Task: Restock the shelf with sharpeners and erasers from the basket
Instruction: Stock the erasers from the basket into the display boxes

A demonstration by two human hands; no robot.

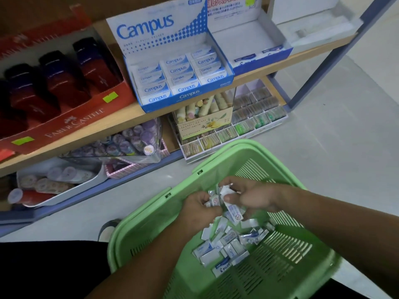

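While both reach into the green slotted plastic basket (254,167), the left hand (199,207) grips small white wrapped erasers (214,200) and the right hand (252,196) pinches one more.

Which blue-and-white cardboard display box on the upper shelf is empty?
The right-hand Pilot-branded cardboard display box: its inside is bare white card. The Campus-branded box left of it is packed with boxed erasers.

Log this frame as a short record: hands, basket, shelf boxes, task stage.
basket: green, on floor, loose erasers inside
left hand: grips wrapped erasers over the basket
right hand: grips more wrapped erasers
Campus box: filled with erasers
Pilot box: looks empty
stage: gathering a handful, not yet shelved
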